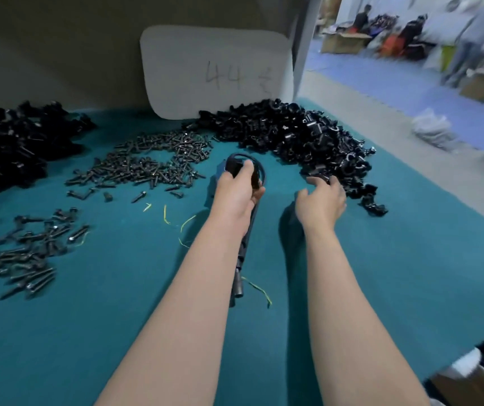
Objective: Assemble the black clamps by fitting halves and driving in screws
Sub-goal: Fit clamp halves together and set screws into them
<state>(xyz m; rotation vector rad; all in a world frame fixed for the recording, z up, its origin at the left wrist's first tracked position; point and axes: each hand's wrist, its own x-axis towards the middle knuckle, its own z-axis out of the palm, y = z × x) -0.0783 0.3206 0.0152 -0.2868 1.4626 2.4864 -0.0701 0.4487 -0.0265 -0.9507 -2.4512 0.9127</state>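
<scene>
Teal cloth (118,317) covers the worktable, which backs onto a dull brown wall. At the far left lies a dark heap of clamp parts (15,142), cut off by the picture's edge. Nearer the person is a small heap of screws (30,253). A wider scatter of screws (153,159) spreads toward the middle, with a few strays at its near fringe. Thin yellow threads (186,222) lie on the cloth between those strays and the left forearm. A white board (214,71) with rounded corners leans against the wall behind the scatter, and "44" is pencilled on it, followed by a mark too faint to read. The left hand (236,191) is wrapped round a black power driver (242,253). The driver's body runs back under the wrist, and its cable (261,168) loops over the knuckles. The right hand (321,200) is just beside it, its fingers spread and slightly bent and its fingertips at the near fringe of the large heap of clamp halves (308,136). It grasps nothing that can be made out. Open cloth stretches right of that forearm to the table edge (410,162), which runs on a slant. Beyond the edge are grey and blue floor and blurred people among boxes. A cardboard box (469,379) crowds the near right corner.
</scene>
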